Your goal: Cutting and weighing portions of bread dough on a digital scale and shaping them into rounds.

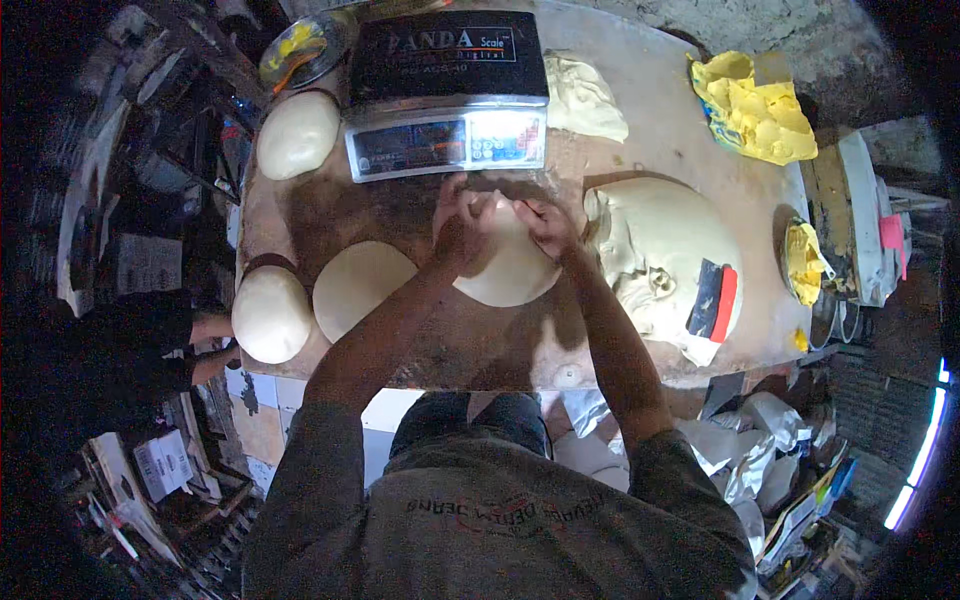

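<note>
A round piece of dough [510, 265] is shown at the centre of the floured wooden table [470, 345], directly below the digital scale [447, 95] at twelve o'clock. Its far edge is gripped by both hands: the left hand [462, 228] is closed on the rim at about eleven o'clock of the piece, and the right hand [543, 225] is pinched on the rim at about one o'clock, the fingers curled inward and the two hands almost touching. The forearms are extended from the lower edge and converge over the dough, wrists slightly bent down. A grip at the far rim, judged from this pose, allows the edge to be drawn toward the middle. A flattened dough disc [360, 285] lies at nine o'clock of the held piece, with a smooth dough ball [270, 315] farther out on the table's left edge and a second dough ball [298, 135] at ten o'clock beside the scale. The large dough mass [650, 255] is kept at three o'clock, within reach, with a scraper [715, 300] resting on it. Yellow wrapping [755, 110] lies at two o'clock.
</note>
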{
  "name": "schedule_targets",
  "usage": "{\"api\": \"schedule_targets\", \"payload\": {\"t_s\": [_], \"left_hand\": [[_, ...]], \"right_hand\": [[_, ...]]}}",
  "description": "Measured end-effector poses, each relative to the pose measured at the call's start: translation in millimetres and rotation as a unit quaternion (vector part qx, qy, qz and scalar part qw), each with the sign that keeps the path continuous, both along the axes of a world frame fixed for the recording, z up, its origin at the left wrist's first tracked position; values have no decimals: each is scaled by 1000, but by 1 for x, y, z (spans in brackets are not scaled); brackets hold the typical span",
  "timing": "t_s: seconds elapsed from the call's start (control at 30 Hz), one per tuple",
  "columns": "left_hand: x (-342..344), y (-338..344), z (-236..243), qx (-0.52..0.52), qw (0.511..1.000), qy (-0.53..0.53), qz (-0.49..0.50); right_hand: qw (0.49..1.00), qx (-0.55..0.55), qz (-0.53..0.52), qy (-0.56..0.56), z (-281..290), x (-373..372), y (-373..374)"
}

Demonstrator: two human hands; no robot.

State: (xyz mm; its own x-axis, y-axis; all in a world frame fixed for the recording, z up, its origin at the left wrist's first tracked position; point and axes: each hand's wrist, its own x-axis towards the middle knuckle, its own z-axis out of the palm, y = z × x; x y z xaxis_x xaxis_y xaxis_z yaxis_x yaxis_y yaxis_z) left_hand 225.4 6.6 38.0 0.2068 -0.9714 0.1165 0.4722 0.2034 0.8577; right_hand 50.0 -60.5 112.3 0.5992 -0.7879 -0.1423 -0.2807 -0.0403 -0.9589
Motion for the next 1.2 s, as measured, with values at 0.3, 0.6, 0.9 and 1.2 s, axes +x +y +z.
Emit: {"api": "schedule_targets", "payload": {"t_s": [0.3, 0.6, 0.9, 1.2], "left_hand": [[-25, -19, 113, -37, 677, -688, -258], [-54, 79, -13, 145, 757, -456, -445], [-51, 167, 57, 297, 926, -33, 229], [-109, 123, 76, 346, 892, -229, 180]], "right_hand": [[986, -77, -142, 45, -22, -42, 32], [925, -164, -68, 337, 25, -66, 178], [863, -325, -179, 342, 37, -74, 129], [965, 11, 227, 132, 26, -33, 60]]}}
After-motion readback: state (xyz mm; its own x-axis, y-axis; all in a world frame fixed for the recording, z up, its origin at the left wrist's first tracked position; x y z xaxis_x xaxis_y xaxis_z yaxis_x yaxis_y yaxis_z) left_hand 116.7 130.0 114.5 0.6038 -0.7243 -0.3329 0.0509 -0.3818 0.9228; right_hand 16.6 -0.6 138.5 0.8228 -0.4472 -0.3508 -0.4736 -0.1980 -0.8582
